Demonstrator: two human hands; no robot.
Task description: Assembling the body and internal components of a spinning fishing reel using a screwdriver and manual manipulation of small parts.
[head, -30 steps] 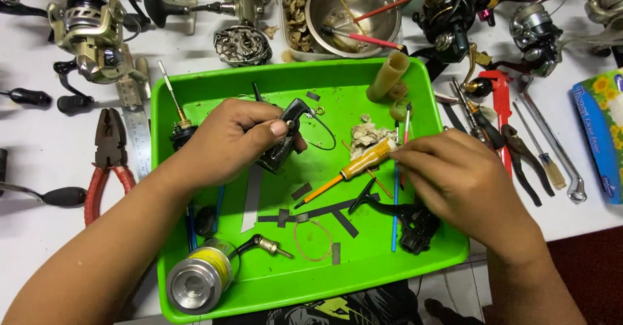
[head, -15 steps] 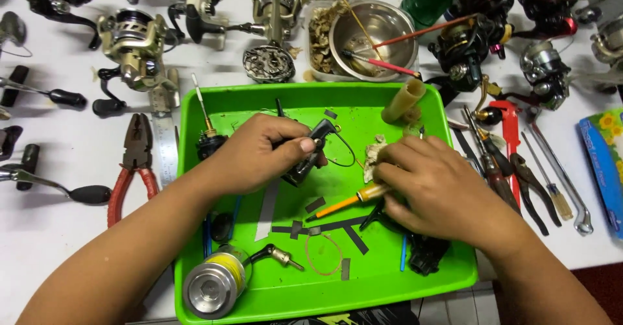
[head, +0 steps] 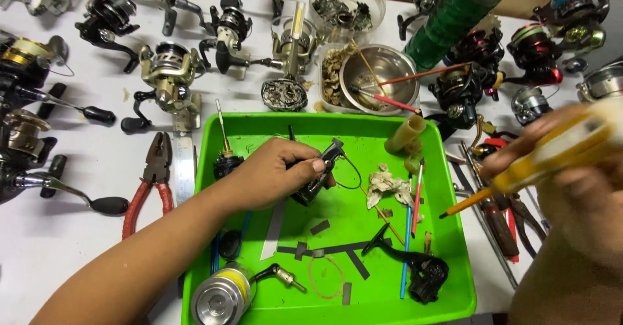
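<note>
1. Now the right hand (head: 571, 169) is lifted off the tray (head: 259, 127) toward the camera, blurred, where half a second ago it lay low beside the reel part.
2. Its fingers are closed round a yellow screwdriver (head: 551, 150), tip pointing down-left over the tray's right edge.
3. Meanwhile the left hand (head: 272, 172) stays put mid-tray, curled tight round the black reel part (head: 321, 169), thumb on top.
4. With the tool pulled clear, that part seems free for turning or inspection; I judge the screw work paused.
5. A spool (head: 220, 296) and black crank (head: 418, 270) lie untouched in the tray.
</note>
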